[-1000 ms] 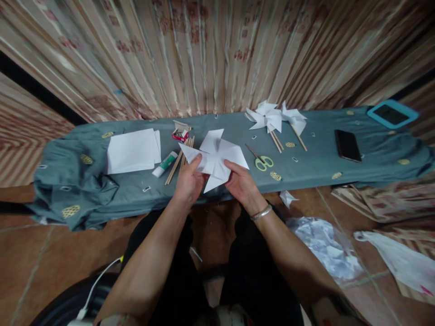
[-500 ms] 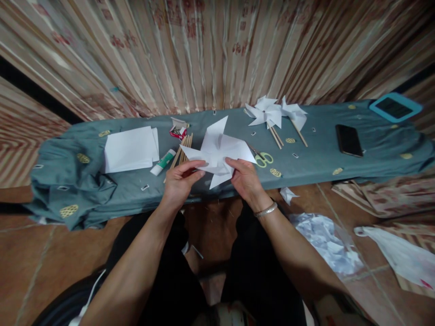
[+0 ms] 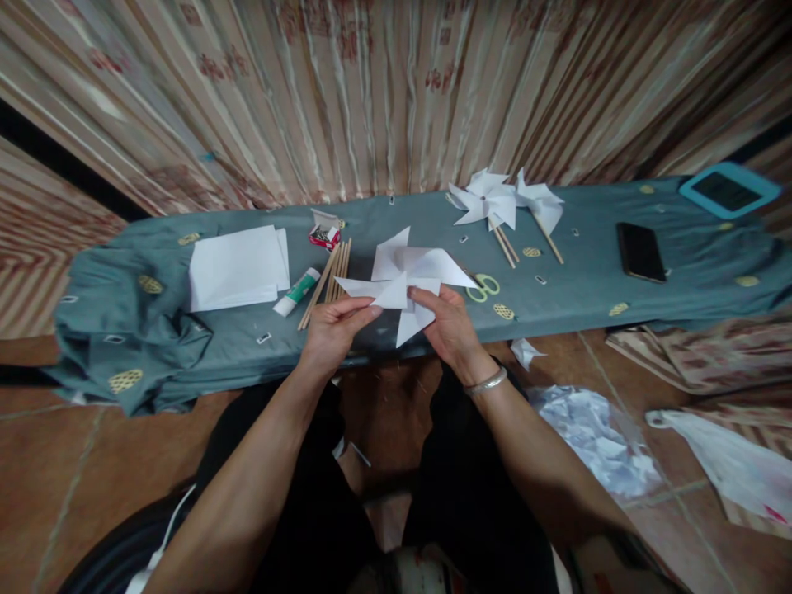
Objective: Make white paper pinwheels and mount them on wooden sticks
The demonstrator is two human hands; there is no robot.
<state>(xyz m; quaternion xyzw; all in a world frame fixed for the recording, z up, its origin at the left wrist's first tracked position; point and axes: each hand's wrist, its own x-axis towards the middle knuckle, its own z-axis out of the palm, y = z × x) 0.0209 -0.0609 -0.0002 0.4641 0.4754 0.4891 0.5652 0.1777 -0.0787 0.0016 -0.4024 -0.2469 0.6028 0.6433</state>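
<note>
1. Black rectangular phone, lying flat on the grey-green pineapple-print cloth.
2. Blue-framed, dark-screened device at the cloth's right end.
3. Beige, red-patterned pleated curtain behind.
4. White plastic bag on the right, over the brown tiled floor.

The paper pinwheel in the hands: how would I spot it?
Find the long cloth-covered bench. Over its middle, the left hand and right hand hold a white paper pinwheel. The pinwheels farther back have wooden sticks; this one shows none.
</note>
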